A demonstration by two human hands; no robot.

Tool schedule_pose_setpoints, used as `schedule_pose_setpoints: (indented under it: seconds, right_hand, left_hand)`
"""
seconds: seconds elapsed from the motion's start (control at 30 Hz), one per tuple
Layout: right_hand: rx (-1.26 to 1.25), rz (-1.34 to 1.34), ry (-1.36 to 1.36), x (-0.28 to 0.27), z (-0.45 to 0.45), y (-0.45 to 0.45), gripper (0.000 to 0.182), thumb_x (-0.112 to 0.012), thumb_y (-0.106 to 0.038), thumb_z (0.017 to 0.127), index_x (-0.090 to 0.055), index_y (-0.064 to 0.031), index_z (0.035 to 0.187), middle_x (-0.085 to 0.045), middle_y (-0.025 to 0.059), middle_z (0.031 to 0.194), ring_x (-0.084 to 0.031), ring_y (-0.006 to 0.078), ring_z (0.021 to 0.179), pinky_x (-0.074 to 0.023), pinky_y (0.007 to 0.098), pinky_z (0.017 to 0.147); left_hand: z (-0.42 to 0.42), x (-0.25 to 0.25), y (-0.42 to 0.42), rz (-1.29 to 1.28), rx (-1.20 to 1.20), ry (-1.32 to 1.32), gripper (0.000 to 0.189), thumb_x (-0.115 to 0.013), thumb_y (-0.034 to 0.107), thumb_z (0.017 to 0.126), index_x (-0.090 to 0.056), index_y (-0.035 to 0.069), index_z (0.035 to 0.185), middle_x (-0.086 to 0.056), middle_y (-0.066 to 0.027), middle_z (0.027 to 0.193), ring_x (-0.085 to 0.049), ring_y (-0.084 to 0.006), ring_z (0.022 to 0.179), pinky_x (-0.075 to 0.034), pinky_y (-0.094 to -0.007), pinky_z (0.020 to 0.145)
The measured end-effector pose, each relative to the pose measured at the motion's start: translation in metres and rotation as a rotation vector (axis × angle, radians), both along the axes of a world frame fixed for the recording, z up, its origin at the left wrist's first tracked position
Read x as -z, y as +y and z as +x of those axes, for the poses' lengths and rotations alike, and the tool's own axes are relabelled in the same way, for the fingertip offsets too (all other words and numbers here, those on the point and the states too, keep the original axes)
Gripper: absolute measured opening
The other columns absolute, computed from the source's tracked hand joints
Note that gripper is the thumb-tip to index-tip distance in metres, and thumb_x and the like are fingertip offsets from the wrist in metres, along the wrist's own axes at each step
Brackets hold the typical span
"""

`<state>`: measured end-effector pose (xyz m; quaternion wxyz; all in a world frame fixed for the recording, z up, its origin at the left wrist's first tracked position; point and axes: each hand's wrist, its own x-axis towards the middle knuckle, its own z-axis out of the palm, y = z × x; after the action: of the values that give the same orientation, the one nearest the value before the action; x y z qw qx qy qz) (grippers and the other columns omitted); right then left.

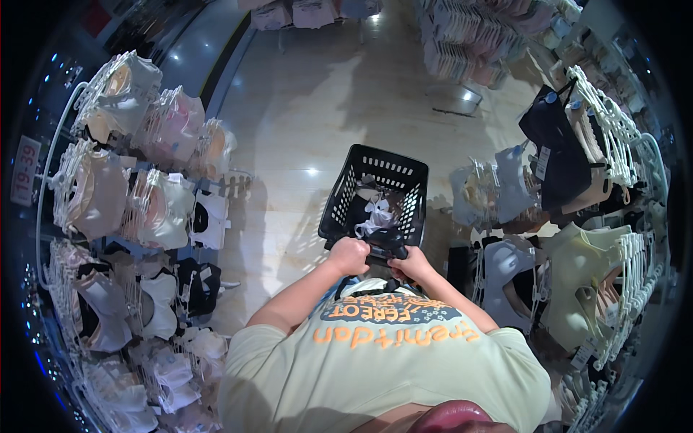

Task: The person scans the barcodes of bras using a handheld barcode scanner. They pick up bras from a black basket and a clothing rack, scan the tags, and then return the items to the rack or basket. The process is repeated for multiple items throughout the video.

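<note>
A black plastic shopping basket (417,168) with slotted walls is before me at the middle of the view. My left hand (349,256) is closed around the near end of the basket, at its left corner. At the right of that same end, my right hand (411,265) grips it too; its fingertips are partly hidden. Inside lies a crumpled white garment (377,212) among darker items that I cannot make out. A black rounded object (385,238) sits at the basket's near end, between my hands.
Racks of bras on white hangers line both sides, with pale bras (100,189) at left and a dark bra (557,151) at right. Hanging garments (465,38) stand farther ahead. A pale tiled floor (292,119) runs between the racks. A sign (25,170) hangs far left.
</note>
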<state>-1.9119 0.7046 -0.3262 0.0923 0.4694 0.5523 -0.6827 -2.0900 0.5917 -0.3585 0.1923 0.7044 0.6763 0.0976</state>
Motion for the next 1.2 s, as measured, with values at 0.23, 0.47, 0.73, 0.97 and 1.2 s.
schedule_pose_setpoints:
  seconds: [0.23,0.47,0.73,0.97,1.2]
  right_hand:
    - [0.22,0.044,-0.043,0.003,-0.063,0.023,0.013,-0.066,-0.001,0.077,-0.055,0.0002,0.082,-0.056,0.0048,0.062,-0.054,0.012,0.047,-0.0412,0.0251,0.041]
    - [0.376,0.126,-0.009,0.014,-0.134,0.046,0.011,-0.064,-0.001,0.077,-0.055,-0.0009,0.083,-0.056,0.0051,0.06,-0.054,0.0113,0.048,-0.0425,0.0244,0.043]
    - [0.394,0.117,0.039,0.027,-0.195,0.098,0.013,-0.065,-0.005,0.078,-0.056,-0.0008,0.087,-0.06,0.0061,0.063,-0.058,0.0128,0.05,-0.0472,0.0251,0.045]
    - [0.408,0.003,0.122,0.038,-0.225,0.16,0.012,-0.065,-0.007,0.077,-0.059,-0.0006,0.084,-0.06,0.0052,0.064,-0.059,0.0138,0.049,-0.0474,0.0256,0.044]
    - [0.408,-0.08,0.143,0.041,-0.243,0.218,0.019,-0.066,-0.009,0.078,-0.06,0.0005,0.092,-0.06,0.0054,0.064,-0.059,0.0137,0.049,-0.049,0.0252,0.048]
  left_hand:
    - [-0.071,0.002,0.054,-0.116,0.133,-0.036,0.03,-0.07,0.03,0.06,-0.064,0.005,0.075,-0.066,-0.0111,0.077,-0.065,-0.0266,0.074,-0.052,-0.0382,0.068]
    - [-0.153,0.016,0.114,-0.044,0.24,-0.056,0.026,-0.069,0.027,0.056,-0.063,0.005,0.071,-0.064,-0.0118,0.072,-0.064,-0.0286,0.069,-0.052,-0.0394,0.065]
    - [-0.226,0.028,0.19,0.048,0.386,-0.007,0.024,-0.068,0.024,0.054,-0.063,0.006,0.07,-0.064,-0.0109,0.072,-0.064,-0.0271,0.07,-0.051,-0.0376,0.066]
    - [-0.264,0.043,0.257,0.123,0.452,0.047,0.019,-0.066,0.025,0.056,-0.063,0.008,0.064,-0.062,-0.0091,0.067,-0.062,-0.0262,0.065,-0.049,-0.0374,0.061]
    - [-0.294,0.041,0.321,0.105,0.537,0.021,0.022,-0.068,0.027,0.056,-0.059,0.009,0.063,-0.058,-0.0077,0.063,-0.06,-0.0275,0.061,-0.048,-0.0385,0.057]
